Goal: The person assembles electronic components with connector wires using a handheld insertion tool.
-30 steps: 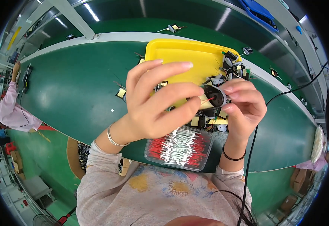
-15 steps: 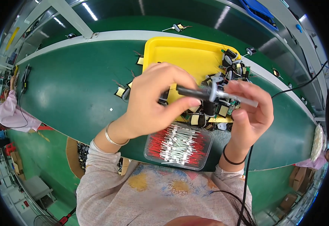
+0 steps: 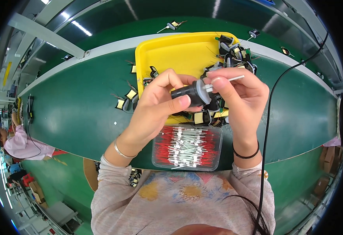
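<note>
My left hand [image 3: 155, 100] is closed around a black cylindrical part with a grey collar [image 3: 200, 92], thumb on its near side. The part lies tilted above the near edge of the yellow tray [image 3: 171, 41], its collar end toward the right. My right hand [image 3: 240, 92] pinches a thin white rod [image 3: 236, 78] between thumb and fingers close to the collar. The rod's free end sticks out to the upper right; my fingertips hide how its other end meets the part. Below my hands is a clear plastic box [image 3: 154, 156] of red and white thin sticks [image 3: 185, 145].
Several black parts with wires [image 3: 234, 55] are heaped at the tray's right side. A few similar parts [image 3: 126, 100] lie left of it on the green table [image 3: 69, 90]. A black cable [image 3: 268, 117] runs down on the right. Another person [image 3: 26, 143] sits far left.
The black part has moved slightly left and turned, so its collar shows more clearly. My right hand has closed in from a looser hold to a pinch at the collar. The view has shifted.
</note>
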The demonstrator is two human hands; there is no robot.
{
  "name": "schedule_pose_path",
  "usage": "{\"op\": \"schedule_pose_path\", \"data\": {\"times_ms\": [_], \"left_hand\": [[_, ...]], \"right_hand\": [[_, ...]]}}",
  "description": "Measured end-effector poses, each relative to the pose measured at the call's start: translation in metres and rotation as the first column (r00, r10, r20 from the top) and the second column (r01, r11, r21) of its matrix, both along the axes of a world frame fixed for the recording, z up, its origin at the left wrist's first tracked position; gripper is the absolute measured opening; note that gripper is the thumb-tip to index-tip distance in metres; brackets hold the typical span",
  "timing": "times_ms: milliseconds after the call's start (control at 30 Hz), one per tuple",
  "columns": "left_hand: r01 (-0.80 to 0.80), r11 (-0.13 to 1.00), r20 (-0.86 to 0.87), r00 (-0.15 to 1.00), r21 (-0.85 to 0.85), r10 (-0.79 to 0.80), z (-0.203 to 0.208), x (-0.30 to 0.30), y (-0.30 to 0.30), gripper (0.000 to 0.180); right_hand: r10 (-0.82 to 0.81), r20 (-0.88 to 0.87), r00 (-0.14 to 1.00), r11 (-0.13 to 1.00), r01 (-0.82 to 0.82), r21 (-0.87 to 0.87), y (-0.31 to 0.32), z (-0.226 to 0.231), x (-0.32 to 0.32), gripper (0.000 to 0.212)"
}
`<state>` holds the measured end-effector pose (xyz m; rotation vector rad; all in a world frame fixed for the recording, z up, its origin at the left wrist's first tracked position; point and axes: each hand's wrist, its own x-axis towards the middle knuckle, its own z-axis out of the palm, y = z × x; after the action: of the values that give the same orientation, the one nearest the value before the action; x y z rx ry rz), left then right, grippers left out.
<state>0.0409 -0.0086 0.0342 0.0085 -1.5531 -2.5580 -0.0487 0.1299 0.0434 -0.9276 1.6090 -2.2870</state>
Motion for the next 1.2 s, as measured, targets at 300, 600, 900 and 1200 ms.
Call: {"op": "schedule_pose_path", "data": {"times_ms": [300,600,900,1200], "left_hand": [[-0.027,0.993,0.012,1.000,0.114,0.025,-0.004,-0.001,0.004,0.017],[-0.174,0.941,-0.198,0.973,-0.289,0.119,0.001,0.001,-0.015,0.018],[0.117,0.989,-0.073,0.990,-0.085,-0.124,0.000,0.001,-0.020,0.037],[-0.304,0.775,-0.298,0.942,-0.554,0.157,0.008,0.003,-0.019,0.011]], "right_hand": [[-0.011,-0.029,1.000,0.998,0.009,-0.064,-0.005,-0.004,-0.001,0.018],[-0.078,-0.771,0.632,0.960,0.256,0.113,-0.004,0.004,0.001,0.039],[-0.133,-0.878,0.460,0.952,0.304,0.015,-0.006,0.003,0.008,0.041],[-0.125,-0.906,0.404,0.920,0.390,0.047,-0.006,-0.001,0.010,0.041]]}}
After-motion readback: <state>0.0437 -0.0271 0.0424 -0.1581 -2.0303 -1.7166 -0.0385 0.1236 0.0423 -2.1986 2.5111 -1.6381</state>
